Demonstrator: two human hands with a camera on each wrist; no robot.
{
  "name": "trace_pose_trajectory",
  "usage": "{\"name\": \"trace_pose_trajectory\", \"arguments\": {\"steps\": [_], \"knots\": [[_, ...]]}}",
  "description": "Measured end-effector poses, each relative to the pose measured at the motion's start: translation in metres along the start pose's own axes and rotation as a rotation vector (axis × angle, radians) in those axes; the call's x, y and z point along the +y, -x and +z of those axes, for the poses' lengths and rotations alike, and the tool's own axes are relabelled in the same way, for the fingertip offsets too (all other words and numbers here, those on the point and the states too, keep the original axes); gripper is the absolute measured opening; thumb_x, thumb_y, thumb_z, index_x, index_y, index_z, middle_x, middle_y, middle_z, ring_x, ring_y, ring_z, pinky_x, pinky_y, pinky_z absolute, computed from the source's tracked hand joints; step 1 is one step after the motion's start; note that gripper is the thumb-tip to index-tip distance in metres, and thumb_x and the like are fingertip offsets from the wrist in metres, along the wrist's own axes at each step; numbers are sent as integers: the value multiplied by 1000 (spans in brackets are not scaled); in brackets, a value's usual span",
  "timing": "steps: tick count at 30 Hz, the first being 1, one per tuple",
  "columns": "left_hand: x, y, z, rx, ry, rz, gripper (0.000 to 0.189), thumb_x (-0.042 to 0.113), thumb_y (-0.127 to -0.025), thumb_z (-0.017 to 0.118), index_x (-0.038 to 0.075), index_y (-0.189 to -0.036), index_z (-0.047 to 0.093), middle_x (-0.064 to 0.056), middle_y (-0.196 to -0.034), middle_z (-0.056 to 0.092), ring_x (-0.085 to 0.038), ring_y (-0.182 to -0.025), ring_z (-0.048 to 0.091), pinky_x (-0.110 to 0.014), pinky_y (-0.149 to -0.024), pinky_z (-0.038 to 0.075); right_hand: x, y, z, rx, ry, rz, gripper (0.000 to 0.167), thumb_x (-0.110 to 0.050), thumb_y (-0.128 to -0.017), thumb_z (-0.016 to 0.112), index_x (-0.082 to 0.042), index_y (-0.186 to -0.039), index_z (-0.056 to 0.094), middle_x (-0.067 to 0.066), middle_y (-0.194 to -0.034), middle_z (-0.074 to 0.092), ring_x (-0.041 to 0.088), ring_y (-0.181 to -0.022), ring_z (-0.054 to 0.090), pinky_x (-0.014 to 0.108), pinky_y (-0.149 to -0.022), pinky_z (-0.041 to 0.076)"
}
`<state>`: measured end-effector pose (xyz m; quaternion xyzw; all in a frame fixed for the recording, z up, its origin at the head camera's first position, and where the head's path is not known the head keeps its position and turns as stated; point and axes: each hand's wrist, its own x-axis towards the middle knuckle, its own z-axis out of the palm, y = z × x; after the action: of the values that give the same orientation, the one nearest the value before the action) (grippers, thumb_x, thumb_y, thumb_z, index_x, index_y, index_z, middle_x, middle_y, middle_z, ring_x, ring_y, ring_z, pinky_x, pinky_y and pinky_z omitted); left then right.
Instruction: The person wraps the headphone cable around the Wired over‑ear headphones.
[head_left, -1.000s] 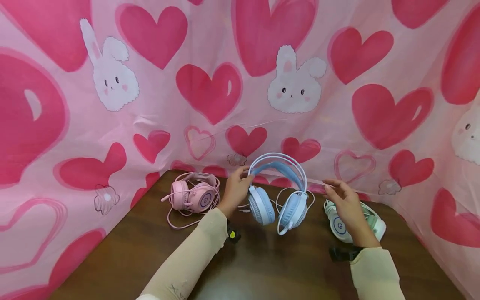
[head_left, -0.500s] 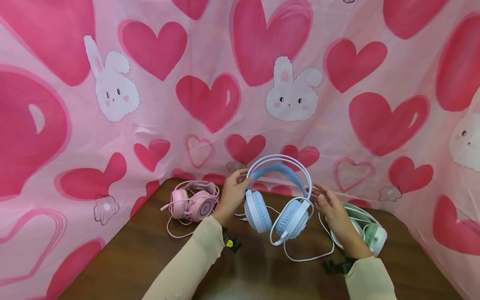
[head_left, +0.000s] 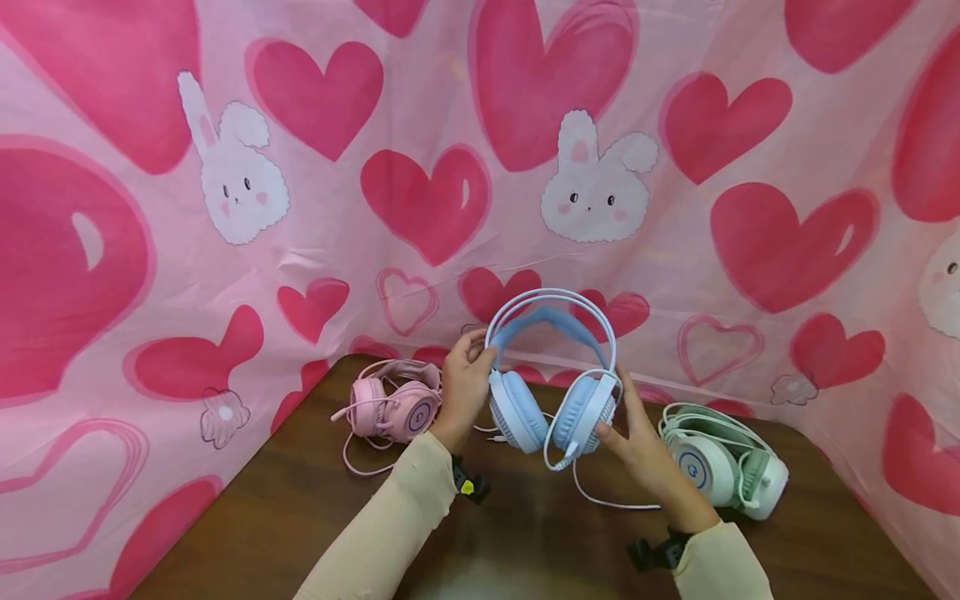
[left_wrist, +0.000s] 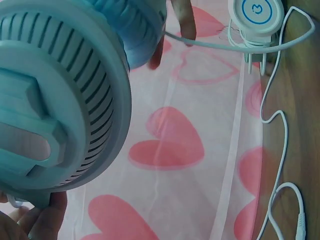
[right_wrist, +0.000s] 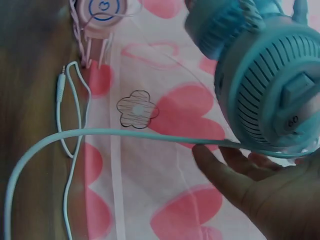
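A light-blue headset [head_left: 517, 412] hangs upright above the table in the head view, headband up and ear cups down. My left hand [head_left: 463, 383] pinches its left side where the headband meets the ear cup. At the right ear cup, my right hand [head_left: 648, 454] has its thumb near the cup's lower edge and its fingers extended behind. The right wrist view shows those fingers [right_wrist: 227, 175] fairly straight, under the cup and against the white cable [right_wrist: 135, 133]. The slim microphone boom [head_left: 555, 458] curves down in front of the right cup.
On the brown table [head_left: 525, 542], a pink headset [head_left: 397, 408] lies at the back left. A white and green headset [head_left: 705, 467] lies at the right. The blue headset's cable plug [right_wrist: 61, 90] rests on the tabletop. A pink heart-print cloth [head_left: 427, 100] hangs behind.
My right hand has moved left from above the green headset to the blue headset's right ear cup. The blue headset stays in my left hand, shifted slightly, and its cable has slid.
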<state>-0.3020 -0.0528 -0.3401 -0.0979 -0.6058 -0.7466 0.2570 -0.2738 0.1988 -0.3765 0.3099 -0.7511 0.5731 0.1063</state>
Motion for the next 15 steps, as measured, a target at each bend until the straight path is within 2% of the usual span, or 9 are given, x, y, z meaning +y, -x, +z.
{"name": "trace_pose_trajectory", "arguments": {"steps": [2, 4, 6, 9, 12, 15], "knots": [[5, 5, 2, -13, 2, 4, 30, -5, -91, 56, -10, -121, 58, -27, -112, 65, -27, -83, 69, -36, -72, 56, 0, 2, 2, 6, 11, 11, 94, -45, -93, 61, -11, -156, 0, 24, -142, 31, 31, -121, 37, 14, -95, 34], [4, 6, 4, -31, 18, 11, 31, -5, -92, 56, -11, -122, 56, -28, -113, 64, -26, -77, 69, -36, -71, 56, -1, 3, 2, 29, 0, 11, 93, -40, -93, 62, -11, -156, 0, 24, -142, 30, 24, -121, 37, 13, -96, 32], [-3, 4, 6, -65, 79, 10, 33, -6, -93, 55, -11, -125, 53, -29, -116, 62, -33, -75, 70, -43, -73, 57, -2, 2, 1, 49, -49, -9, 89, -30, -94, 62, -12, -156, 1, 23, -142, 29, 19, -121, 37, 14, -97, 32], [-11, 2, 8, -95, 111, 34, 35, -5, -93, 57, -10, -127, 51, -28, -119, 60, -45, -81, 67, -47, -76, 55, -4, 1, -1, 85, -110, -57, 84, -16, -93, 59, -10, -156, 4, 18, -142, 29, 17, -121, 37, 14, -98, 31], [-13, 3, 9, -117, 66, 55, 37, 0, -92, 61, -6, -128, 52, -25, -120, 60, -49, -85, 65, -48, -79, 54, -7, 0, -3, 119, -147, -96, 79, -8, -91, 54, -7, -155, 8, 10, -138, 34, 17, -117, 40, 17, -95, 36], [-13, 4, 5, -155, -71, 81, 40, 8, -91, 66, 0, -129, 54, -20, -117, 64, -37, -84, 70, -40, -77, 56, -11, -1, -6, 172, -194, -117, 74, -7, -91, 49, -1, -154, 10, 3, -132, 41, 14, -112, 46, 17, -91, 40]]}}
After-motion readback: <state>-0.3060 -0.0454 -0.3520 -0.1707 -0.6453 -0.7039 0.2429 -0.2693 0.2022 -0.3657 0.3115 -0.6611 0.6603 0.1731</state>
